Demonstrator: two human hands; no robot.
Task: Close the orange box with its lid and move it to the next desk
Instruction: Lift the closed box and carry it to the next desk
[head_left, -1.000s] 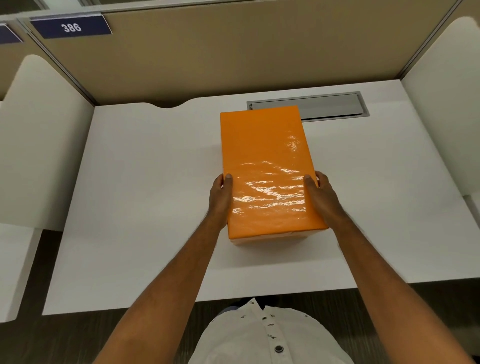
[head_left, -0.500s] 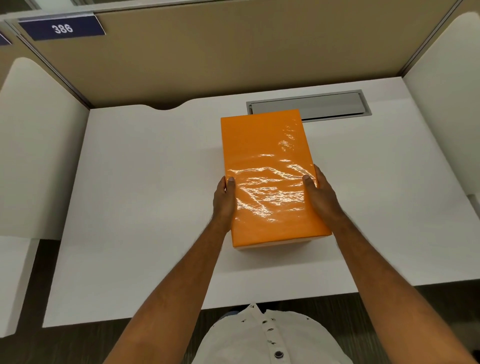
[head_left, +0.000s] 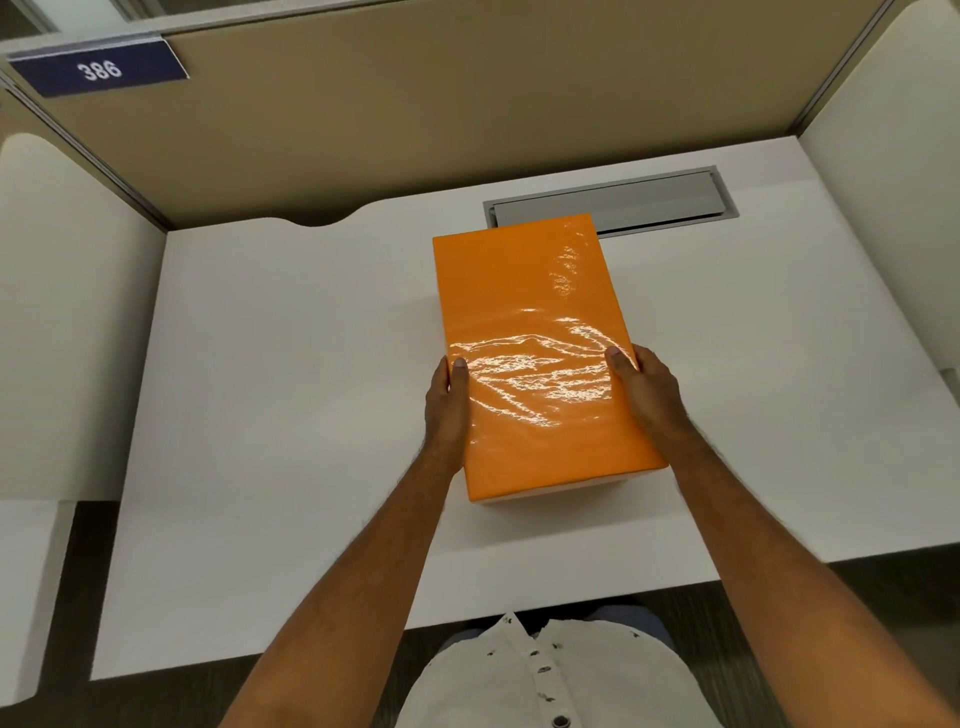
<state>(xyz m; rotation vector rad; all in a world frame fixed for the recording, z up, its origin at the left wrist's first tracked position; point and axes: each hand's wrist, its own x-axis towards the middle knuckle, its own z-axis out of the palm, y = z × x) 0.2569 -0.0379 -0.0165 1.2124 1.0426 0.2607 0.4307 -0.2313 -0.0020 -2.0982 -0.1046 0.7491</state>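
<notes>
The orange box (head_left: 535, 332) has its glossy orange lid on top and is held slightly tilted over the white desk (head_left: 291, 374), its near end towards me. My left hand (head_left: 447, 405) grips its left long side, thumb on the lid. On the opposite long side my right hand (head_left: 644, 389) grips the box the same way. A pale strip of the box's lower part shows under the lid's near edge. Whether the box touches the desk I cannot tell.
A grey cable hatch (head_left: 654, 200) is set into the desk behind the box. Beige partition walls with a blue sign "386" (head_left: 98, 70) close the back. White side dividers (head_left: 57, 332) stand left and right; another desk (head_left: 21, 587) shows at the far left.
The box, gripped by both hands, has shifted slightly nearer and to the right, and the view has tilted a little. Both hands keep the same grip.
</notes>
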